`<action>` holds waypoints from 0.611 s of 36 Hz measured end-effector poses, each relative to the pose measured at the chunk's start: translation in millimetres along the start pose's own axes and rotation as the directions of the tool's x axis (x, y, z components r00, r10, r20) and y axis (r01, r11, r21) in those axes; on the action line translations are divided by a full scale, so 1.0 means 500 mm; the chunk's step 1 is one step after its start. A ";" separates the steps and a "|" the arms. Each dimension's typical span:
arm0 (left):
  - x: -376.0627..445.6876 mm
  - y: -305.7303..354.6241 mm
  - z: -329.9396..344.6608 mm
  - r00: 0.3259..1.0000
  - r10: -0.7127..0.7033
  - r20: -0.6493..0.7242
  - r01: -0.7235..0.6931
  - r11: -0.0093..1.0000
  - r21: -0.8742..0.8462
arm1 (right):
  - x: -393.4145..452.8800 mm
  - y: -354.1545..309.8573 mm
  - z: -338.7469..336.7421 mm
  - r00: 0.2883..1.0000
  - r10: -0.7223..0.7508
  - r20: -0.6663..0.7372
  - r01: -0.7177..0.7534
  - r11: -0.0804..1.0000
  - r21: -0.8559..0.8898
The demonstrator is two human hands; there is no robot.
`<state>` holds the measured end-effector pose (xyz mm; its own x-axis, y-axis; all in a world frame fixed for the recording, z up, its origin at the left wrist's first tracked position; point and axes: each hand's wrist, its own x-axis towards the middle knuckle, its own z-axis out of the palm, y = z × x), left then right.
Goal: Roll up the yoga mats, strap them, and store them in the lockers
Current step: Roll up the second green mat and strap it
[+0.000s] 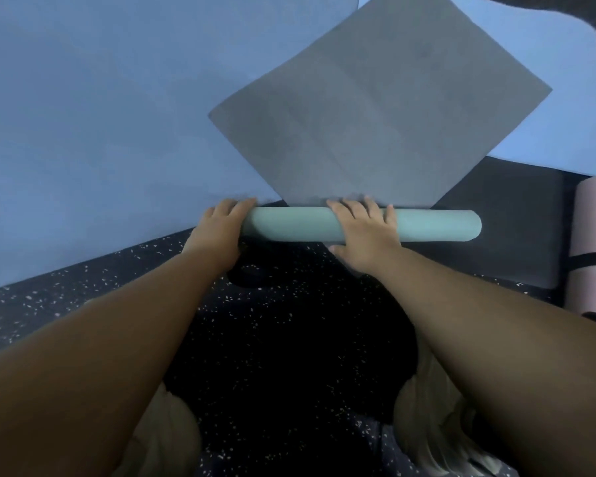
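A yoga mat lies partly rolled in front of me: its teal roll [427, 226] runs left to right, and its grey flat part [369, 125] stretches away from the roll. My left hand [221, 228] rests over the roll's left end, fingers spread flat. Near the roll's middle, my right hand [362, 232] presses on top with straight fingers. A pink rolled mat [592, 232] with a black strap [590, 260] round it lies at the right edge.
A large blue mat [93, 125] is spread flat on the left and behind. A dark mat [516, 235] lies under the roll on the right. Speckled black floor [283, 332] reaches toward my knees [427, 425].
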<state>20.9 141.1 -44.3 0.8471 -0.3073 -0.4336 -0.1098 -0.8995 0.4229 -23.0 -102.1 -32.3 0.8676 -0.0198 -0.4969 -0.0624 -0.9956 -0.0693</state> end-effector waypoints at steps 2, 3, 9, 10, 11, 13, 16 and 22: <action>0.006 0.001 -0.006 1.000 -0.001 -0.001 0.001 1.000 -0.010 | 0.002 -0.001 0.002 1.000 0.001 -0.012 -0.001 1.000 -0.001; 0.009 0.003 -0.009 1.000 -0.004 0.008 0.004 1.000 -0.019 | 0.003 -0.002 0.003 1.000 0.003 -0.024 -0.003 1.000 -0.003; -0.002 0.009 -0.023 0.999 0.003 0.032 0.001 0.994 -0.109 | 0.010 -0.017 -0.007 1.000 0.003 0.005 -0.003 1.000 -0.014; -0.006 0.011 -0.024 1.000 0.004 0.027 -0.001 0.992 -0.127 | 0.011 -0.021 -0.012 1.000 -0.015 0.010 0.016 1.000 -0.011; -0.010 0.013 -0.023 1.000 0.008 0.014 -0.006 0.990 -0.144 | 0.013 -0.025 -0.015 0.999 -0.041 0.009 0.041 0.999 -0.013; -0.021 0.020 -0.023 1.000 0.014 -0.014 -0.016 0.984 -0.176 | 0.014 -0.035 -0.019 0.994 -0.108 -0.012 0.108 0.994 -0.029; -0.040 0.032 -0.024 0.999 0.016 -0.038 -0.023 0.977 -0.213 | 0.011 -0.053 -0.028 0.982 -0.187 -0.022 0.186 0.982 -0.015; -0.071 0.067 -0.044 0.988 0.070 -0.137 -0.104 0.960 -0.260 | -0.004 -0.099 -0.061 0.951 -0.291 -0.110 0.291 0.957 -0.011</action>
<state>-1.4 128.9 2.8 0.9007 -0.3240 -0.2894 -0.0585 -0.7505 0.6582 -6.7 -55.8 -1.4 0.8969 0.2606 -0.3574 0.1984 -0.9592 -0.2014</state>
